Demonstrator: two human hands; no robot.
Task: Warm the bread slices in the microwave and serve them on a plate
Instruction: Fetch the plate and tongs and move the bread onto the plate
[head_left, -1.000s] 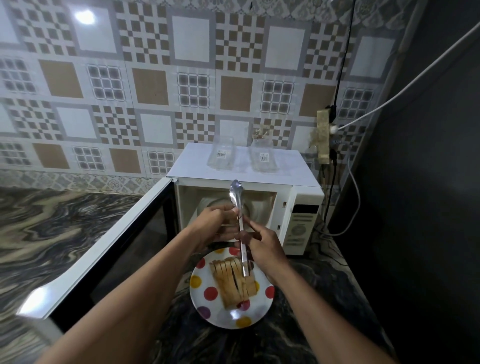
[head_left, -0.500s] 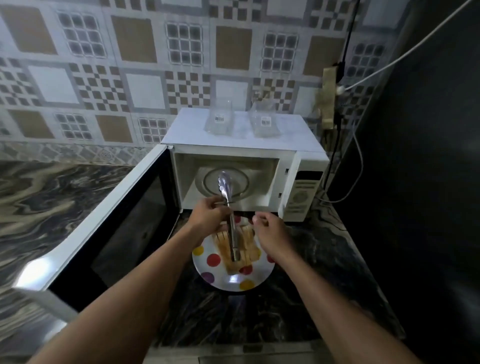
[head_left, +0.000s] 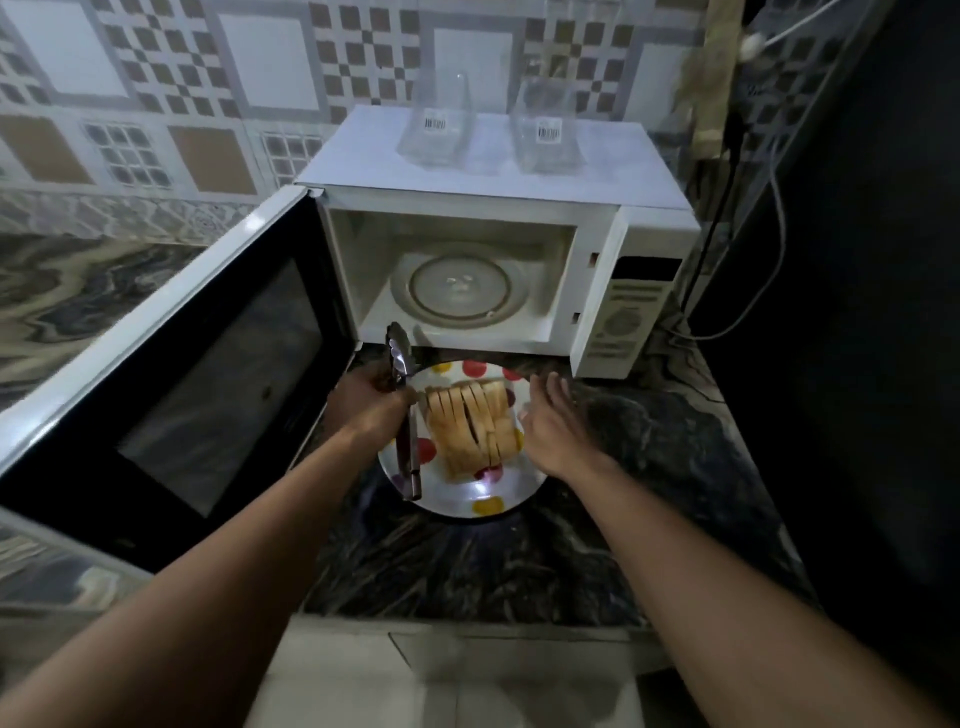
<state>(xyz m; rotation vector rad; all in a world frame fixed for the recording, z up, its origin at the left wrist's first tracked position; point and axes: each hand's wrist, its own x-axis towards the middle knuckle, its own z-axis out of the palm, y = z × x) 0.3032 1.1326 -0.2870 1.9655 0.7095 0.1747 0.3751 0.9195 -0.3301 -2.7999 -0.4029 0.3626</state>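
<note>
Several bread slices (head_left: 470, 423) lie packed side by side on a white plate with coloured dots (head_left: 467, 499), which sits on the dark marble counter just in front of the white microwave (head_left: 519, 208). The microwave door (head_left: 171, 358) stands wide open to the left, and its glass turntable (head_left: 460, 286) holds nothing. My left hand (head_left: 371, 402) grips metal tongs (head_left: 404, 415) over the plate's left side, their tips pointing toward me. My right hand (head_left: 550, 421) hovers at the plate's right edge with fingers straight, beside the bread.
Two clear plastic containers (head_left: 441, 122) (head_left: 548, 127) stand on top of the microwave. A socket strip and cables (head_left: 727, 156) hang at the right beside a dark wall. The counter's front edge (head_left: 467, 621) runs below the plate.
My right hand let go of the tongs and moved to the plate's right edge. My left hand carried the tongs off the bread to the plate's left side. The view tilted downward.
</note>
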